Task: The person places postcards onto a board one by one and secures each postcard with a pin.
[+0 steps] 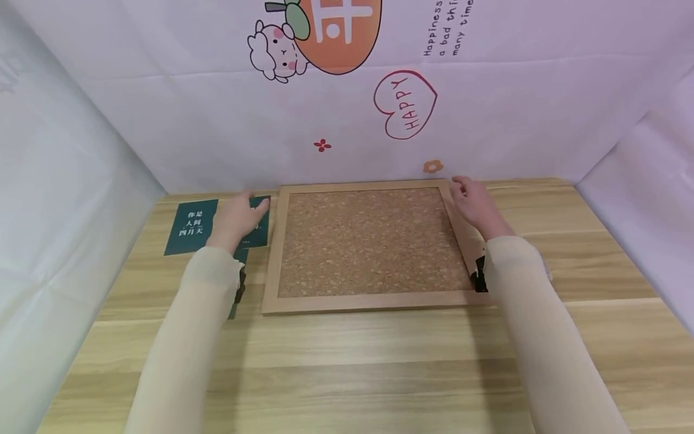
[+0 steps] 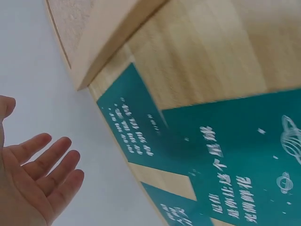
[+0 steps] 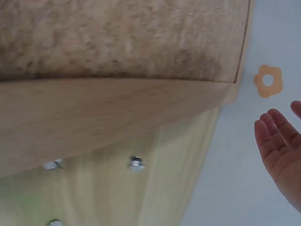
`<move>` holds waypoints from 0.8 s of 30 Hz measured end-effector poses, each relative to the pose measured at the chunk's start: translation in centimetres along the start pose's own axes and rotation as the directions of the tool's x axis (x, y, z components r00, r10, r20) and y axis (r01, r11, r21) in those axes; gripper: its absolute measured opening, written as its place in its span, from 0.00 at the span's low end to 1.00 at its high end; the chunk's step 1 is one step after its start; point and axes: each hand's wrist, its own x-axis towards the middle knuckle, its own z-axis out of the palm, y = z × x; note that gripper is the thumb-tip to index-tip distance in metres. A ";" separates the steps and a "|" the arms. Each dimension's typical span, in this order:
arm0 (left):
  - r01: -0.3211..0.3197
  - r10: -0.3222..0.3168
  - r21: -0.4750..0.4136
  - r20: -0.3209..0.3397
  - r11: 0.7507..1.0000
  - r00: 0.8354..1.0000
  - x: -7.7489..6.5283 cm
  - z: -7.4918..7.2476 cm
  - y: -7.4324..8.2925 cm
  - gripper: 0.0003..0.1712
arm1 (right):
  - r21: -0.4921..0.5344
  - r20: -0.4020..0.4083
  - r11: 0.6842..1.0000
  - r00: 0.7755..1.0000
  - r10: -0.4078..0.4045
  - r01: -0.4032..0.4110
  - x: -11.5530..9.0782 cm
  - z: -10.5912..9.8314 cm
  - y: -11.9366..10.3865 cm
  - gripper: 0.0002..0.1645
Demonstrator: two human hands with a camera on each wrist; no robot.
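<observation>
the framed cork board (image 1: 368, 244) lies on the wooden table (image 1: 358, 367), close against the white backdrop (image 1: 217, 138) and between the two hands. the left hand (image 1: 233, 224) is raised near its far left corner, fingers loosely extended with small gaps between them; the right hand (image 1: 478, 208) is by the far right corner, its fingers slightly bent and close together, with a gap to the frame in the right wrist view. dark green cards (image 1: 190, 232) with white lettering lie left of the board, partly behind the left hand in the head view. small shiny metal pieces (image 3: 136, 163) sit on the table along the board's right side. farther out, an orange flower (image 3: 268, 81) and a red heart outline (image 1: 405, 104) mark the backdrop
</observation>
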 end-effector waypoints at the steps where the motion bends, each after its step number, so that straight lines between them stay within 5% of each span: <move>1: 0.008 -0.008 0.008 -0.001 1.000 1.000 -0.1 0.1 -0.3 0.37 | 0.001 0.003 1.000 1.000 0.004 -0.004 0.0 0.1 0.3 0.35; 8: 0.033 -0.033 0.020 0.014 0.999 0.999 -0.8 0.6 -2.5 0.34 | -0.005 0.008 1.000 1.000 -0.007 0.007 -0.4 0.8 2.4 0.33; 24: 0.059 -0.058 -0.016 0.026 0.998 0.998 -2.0 0.8 -5.9 0.33 | -0.050 0.177 0.999 0.984 0.018 -0.009 -0.9 1.7 4.1 0.32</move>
